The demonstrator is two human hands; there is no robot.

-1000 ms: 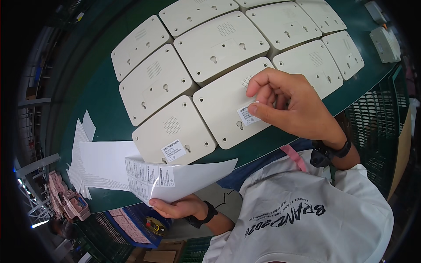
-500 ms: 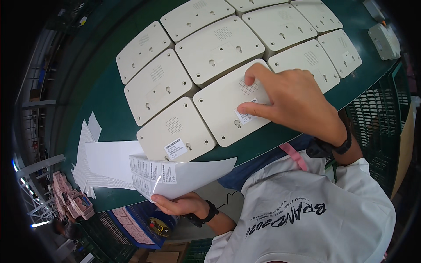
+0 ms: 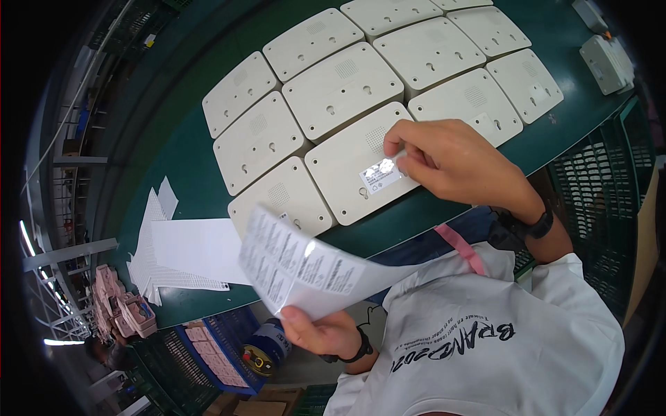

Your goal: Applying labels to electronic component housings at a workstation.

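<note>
In the head view, the label (image 3: 380, 176) lies on a cream housing (image 3: 331, 166) by the near edge of the green surface (image 3: 202, 182). It is a white rectangle with small dark print and a few symbols; glare washes out its upper part.

The right hand (image 3: 461, 156) is over that housing, thumb and forefinger bent close together at the label's right end; whether they press on it or grip it, I cannot tell. The left hand (image 3: 320, 331) is clamped, thumb against fingers, on the lower corner of a label sheet (image 3: 305, 267), raised at the near edge; its blocks of dark print are blurred.

The sheet partly covers the neighbouring housing (image 3: 274, 188), where only a sliver of label shows. White labels also sit on two housings toward the right end.

Loose papers (image 3: 198, 246) lie near the surface's left corner, some carrying rows of tiny print. The white shirt (image 3: 479, 367) bears large dark lettering above smaller lines, upside down in this view.
</note>
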